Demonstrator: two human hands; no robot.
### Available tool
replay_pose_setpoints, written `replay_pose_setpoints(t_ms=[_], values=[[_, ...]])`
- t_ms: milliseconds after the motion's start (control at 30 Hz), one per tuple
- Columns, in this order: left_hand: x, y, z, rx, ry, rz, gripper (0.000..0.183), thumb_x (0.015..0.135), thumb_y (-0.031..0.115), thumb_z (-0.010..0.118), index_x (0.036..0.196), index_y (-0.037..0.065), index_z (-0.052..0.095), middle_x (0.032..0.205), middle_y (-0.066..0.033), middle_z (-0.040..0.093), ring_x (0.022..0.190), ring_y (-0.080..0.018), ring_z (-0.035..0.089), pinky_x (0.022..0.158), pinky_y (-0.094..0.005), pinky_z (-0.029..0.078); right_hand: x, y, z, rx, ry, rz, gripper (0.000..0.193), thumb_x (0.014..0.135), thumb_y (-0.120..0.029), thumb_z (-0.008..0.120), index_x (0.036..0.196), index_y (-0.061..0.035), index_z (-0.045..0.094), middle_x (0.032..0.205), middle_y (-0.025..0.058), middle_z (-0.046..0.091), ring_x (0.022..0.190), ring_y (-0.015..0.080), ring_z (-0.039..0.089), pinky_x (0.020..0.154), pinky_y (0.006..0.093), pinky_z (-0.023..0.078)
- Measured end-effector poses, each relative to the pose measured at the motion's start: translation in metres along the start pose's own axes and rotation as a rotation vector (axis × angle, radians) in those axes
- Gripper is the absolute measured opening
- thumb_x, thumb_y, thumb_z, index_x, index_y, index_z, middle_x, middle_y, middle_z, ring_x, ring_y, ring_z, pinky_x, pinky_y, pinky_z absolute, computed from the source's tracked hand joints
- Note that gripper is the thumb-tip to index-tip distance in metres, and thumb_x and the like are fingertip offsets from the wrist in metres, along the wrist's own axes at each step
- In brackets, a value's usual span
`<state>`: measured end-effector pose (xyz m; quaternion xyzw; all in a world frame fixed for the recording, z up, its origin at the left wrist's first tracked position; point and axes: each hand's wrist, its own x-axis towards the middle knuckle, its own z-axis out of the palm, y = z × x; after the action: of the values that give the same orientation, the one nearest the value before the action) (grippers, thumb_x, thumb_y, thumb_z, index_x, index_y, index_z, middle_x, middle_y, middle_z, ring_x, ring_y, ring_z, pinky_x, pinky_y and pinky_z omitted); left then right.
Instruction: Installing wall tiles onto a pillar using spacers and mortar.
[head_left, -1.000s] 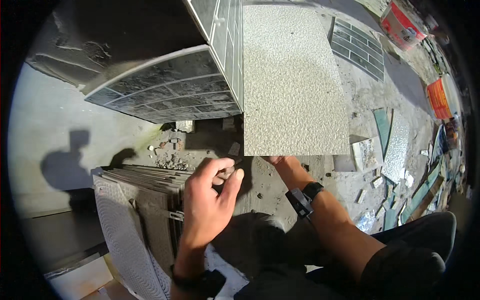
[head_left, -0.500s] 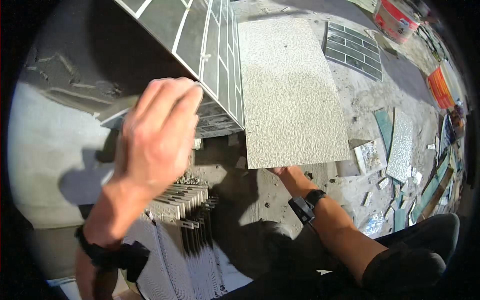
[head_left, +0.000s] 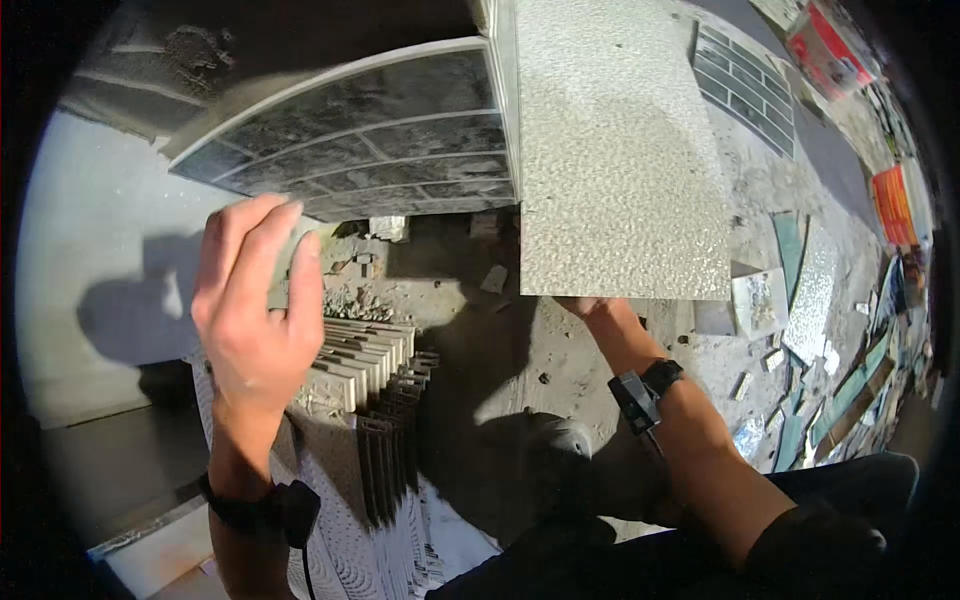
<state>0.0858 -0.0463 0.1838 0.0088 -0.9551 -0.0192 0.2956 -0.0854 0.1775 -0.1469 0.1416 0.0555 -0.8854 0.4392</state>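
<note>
A large pale tile [head_left: 620, 180] with a pebbled, shiny surface stands along the right side of a block faced with dark brick-pattern tiles [head_left: 370, 130]. My right hand [head_left: 598, 308] grips its near edge from underneath; the fingers are hidden behind the tile. Just below the lower edge of the dark tiled face, my left hand [head_left: 262, 310] is raised with its fingers loosely bent and the thumb apart, holding nothing. Beneath that hand is a stack of tiles [head_left: 365, 375] set on edge, their ribbed backs showing.
A dark brick-pattern panel [head_left: 745, 90] lies on the floor at the far right, near a red-and-white bucket [head_left: 830, 50] and an orange-labelled one [head_left: 893, 205]. Tile offcuts and strips [head_left: 810, 300] litter the right side. A pale, smooth surface [head_left: 110, 270] is at left.
My left hand has come down and left, away from the block's tiled corner. The tile and my right hand appear slightly higher and further right as the view shifts.
</note>
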Motion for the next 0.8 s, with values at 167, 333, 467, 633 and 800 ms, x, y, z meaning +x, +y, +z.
replay_pose_setpoints(t_ms=[167, 333, 467, 633, 800], values=[[-0.062, -0.020, -0.021, -0.016, -0.141, -0.440, 0.018, 0.092, 0.003, 0.068, 0.108, -0.006, 0.065, 0.102, -0.0151, 0.065, 0.094, -0.0245, 0.062, 0.091, -0.0309, 0.047, -0.015, 0.020, -0.022, -0.668, -0.018, -0.160, 0.037, 0.108, -0.030, 0.047, 0.136, -0.0061, 0.054, 0.133, 0.0106, 0.061, 0.119, 0.0245, 0.059, 0.103, 0.0415, 0.048], [-0.089, -0.028, -0.012, -0.161, -0.159, -0.613, 0.020, 0.096, 0.008, 0.067, 0.109, -0.007, 0.065, 0.104, -0.0130, 0.067, 0.098, -0.0205, 0.062, 0.093, -0.0305, 0.047, -0.009, 0.008, -0.084, -2.105, 0.011, -0.546, 0.021, 0.108, -0.023, 0.052, 0.111, -0.0059, 0.064, 0.101, 0.0045, 0.067, 0.081, 0.0189, 0.061, 0.068, 0.0353, 0.052], [-0.128, -0.043, -0.010, -0.219, -0.187, -0.745, 0.023, 0.100, 0.013, 0.066, 0.112, -0.006, 0.066, 0.103, -0.0079, 0.069, 0.097, -0.0144, 0.062, 0.090, -0.0279, 0.047, -0.038, 0.061, -0.008, -2.031, -0.229, -0.512, 0.015, 0.096, -0.015, 0.065, 0.103, -0.0023, 0.068, 0.095, 0.0138, 0.067, 0.082, 0.0308, 0.065, 0.069, 0.0418, 0.054], [-0.131, -0.047, 0.004, -0.376, -0.123, -0.854, 0.020, 0.100, 0.012, 0.067, 0.111, -0.004, 0.068, 0.096, -0.0026, 0.068, 0.090, -0.0088, 0.059, 0.085, -0.0254, 0.048, -0.035, 0.055, -0.044, -2.624, -0.349, -0.446, 0.031, 0.088, -0.016, 0.068, 0.118, -0.0051, 0.069, 0.107, 0.0205, 0.062, 0.092, 0.0407, 0.065, 0.075, 0.0496, 0.055], [-0.137, -0.048, 0.005, -0.317, -0.110, -0.833, 0.020, 0.099, 0.012, 0.069, 0.110, -0.005, 0.068, 0.094, -0.0065, 0.069, 0.087, -0.0121, 0.060, 0.083, -0.0276, 0.049, -0.051, 0.069, 0.006, -2.837, -0.401, -0.334, 0.028, 0.093, -0.011, 0.059, 0.120, -0.0042, 0.064, 0.107, 0.0217, 0.060, 0.093, 0.0394, 0.064, 0.073, 0.0495, 0.053]])
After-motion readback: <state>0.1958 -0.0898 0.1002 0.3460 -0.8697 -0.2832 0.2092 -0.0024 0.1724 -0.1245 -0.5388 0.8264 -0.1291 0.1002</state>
